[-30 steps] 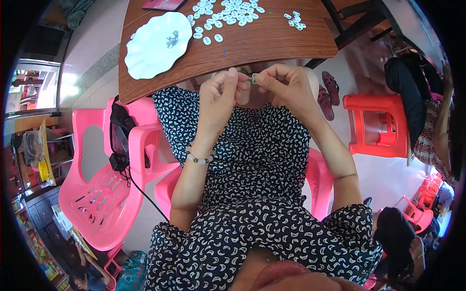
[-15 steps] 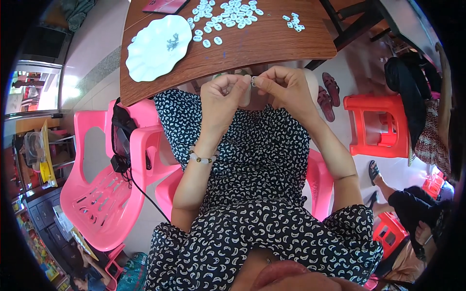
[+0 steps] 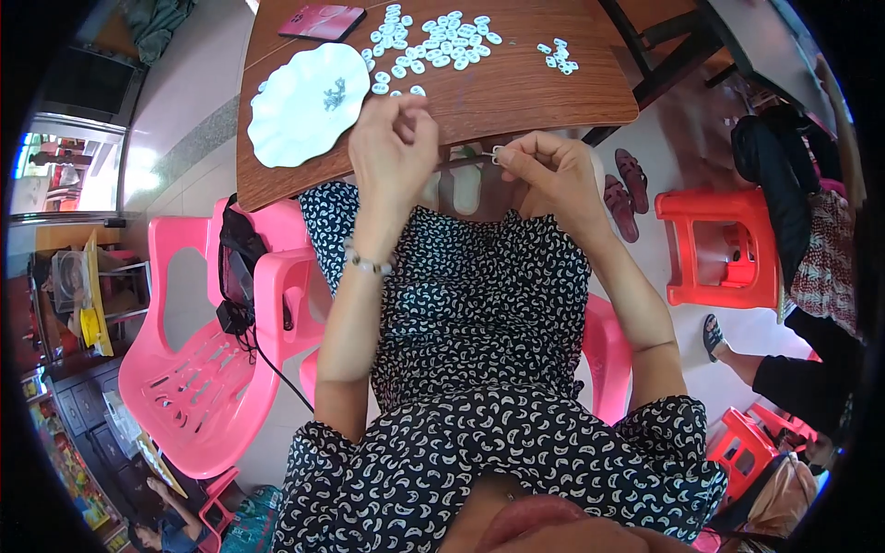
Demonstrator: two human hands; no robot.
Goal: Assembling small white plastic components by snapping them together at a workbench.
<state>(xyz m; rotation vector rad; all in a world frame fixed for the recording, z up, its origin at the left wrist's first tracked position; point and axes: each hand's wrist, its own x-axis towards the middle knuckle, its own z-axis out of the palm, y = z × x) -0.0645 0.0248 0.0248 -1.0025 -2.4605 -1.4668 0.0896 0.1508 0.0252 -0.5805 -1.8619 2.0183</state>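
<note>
My right hand (image 3: 553,175) pinches a small white looped piece (image 3: 498,155) between thumb and fingertips, just off the table's near edge. My left hand (image 3: 395,143) is over the table's edge by the right side of a white scalloped plate (image 3: 295,129). Its fingers are curled and smeared by motion, so whether they hold anything cannot be told. On the plate lies a small heap of grey bits (image 3: 335,93). Beyond my left hand, many white oval pieces (image 3: 452,41) with dark marks lie scattered, a few of them partly behind its fingers.
The brown wooden table (image 3: 516,101) bears a pink flat case (image 3: 323,22) and a smaller group of white pieces (image 3: 558,57). A pink chair (image 3: 184,405) with a black bag (image 3: 238,253) stands at left. Red stools (image 3: 719,249) and sandals (image 3: 622,207) are at right.
My left hand has parted from my right hand and moved left and up toward the plate and white pieces. The right hand keeps its pinch and has shifted slightly right.
</note>
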